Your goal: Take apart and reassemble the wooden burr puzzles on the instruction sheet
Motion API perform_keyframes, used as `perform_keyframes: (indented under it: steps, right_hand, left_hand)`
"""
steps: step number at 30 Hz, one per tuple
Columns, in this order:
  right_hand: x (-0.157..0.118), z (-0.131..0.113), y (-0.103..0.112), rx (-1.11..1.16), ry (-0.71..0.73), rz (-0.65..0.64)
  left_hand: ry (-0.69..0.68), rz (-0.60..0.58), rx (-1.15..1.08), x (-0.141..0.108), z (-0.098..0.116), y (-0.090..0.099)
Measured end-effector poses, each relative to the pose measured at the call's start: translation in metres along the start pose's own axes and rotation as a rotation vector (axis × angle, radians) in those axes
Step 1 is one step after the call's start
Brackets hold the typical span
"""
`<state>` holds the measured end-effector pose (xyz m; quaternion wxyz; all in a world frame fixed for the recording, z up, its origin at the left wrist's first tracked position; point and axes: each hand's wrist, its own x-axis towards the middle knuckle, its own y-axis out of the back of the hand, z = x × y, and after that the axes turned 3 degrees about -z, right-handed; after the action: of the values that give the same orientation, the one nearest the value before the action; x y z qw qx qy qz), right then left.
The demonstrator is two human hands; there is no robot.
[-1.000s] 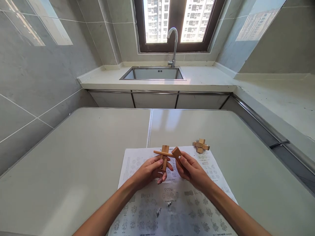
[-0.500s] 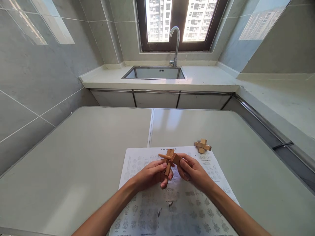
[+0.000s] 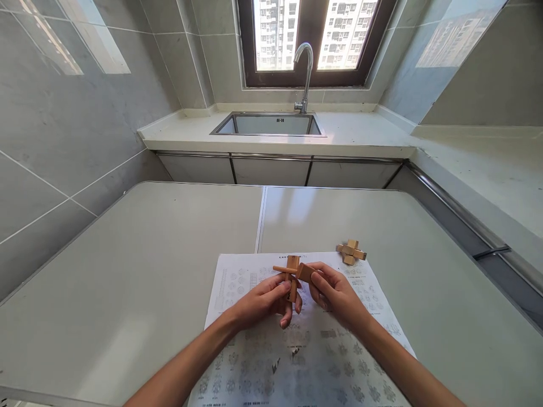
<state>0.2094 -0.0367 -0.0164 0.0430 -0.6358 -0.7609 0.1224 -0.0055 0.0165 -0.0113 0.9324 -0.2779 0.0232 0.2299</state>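
Above the upper part of a printed sheet (image 3: 314, 356), near the middle of a pale table (image 3: 127, 271), the two hands come together, with the forearms slanting in from the bottom edge on either side. The left hand (image 3: 269, 299) reaches inward with its wrist nearly straight; its thumb lies on the near end of a notched wooden piece (image 3: 293, 262), which stands lengthwise away from the person, while the fingers bend loosely beneath, closed just enough to hold it, a couple of fingertips showing below. The right hand (image 3: 333, 287) comes from the other side, knuckles outward, its thumb and index finger pinched together on a darker wooden block (image 3: 305, 272), the remaining fingers folded under and partly hidden. A slim wooden rod (image 3: 281, 269) runs leftward from that block across the notched piece, close to the left thumb; whether rod and block are one part cannot be told, nor whether the rod sits in the notch. Beyond the right hand, a cross-shaped wooden assembly (image 3: 351, 252) rests untouched at the sheet's far right corner. Farther off, a sink (image 3: 271, 135) and a curved faucet (image 3: 308, 73) face the person below a window.
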Motion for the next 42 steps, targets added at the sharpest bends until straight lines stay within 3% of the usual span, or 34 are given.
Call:
perform_keyframes:
  steps: [14,29,37,42]
  right_hand:
    - [-0.002,-0.005,-0.001,-0.09,0.015,0.038]
    - [-0.001,0.009,0.002,0.112,-0.03,-0.064]
    - [0.0,0.006,-0.001,0.13,-0.02,-0.102]
    - [0.0,0.004,-0.002,0.078,-0.028,-0.104]
  left_hand:
    - [0.005,0.029,0.019,-0.001,0.003,-0.004]
    - [0.038,-0.09,-0.17,-0.002,0.002,0.0]
    - [-0.026,0.002,-0.218,-0.004,0.007,-0.001]
    - [0.033,-0.014,-0.211,-0.006,0.004,0.002]
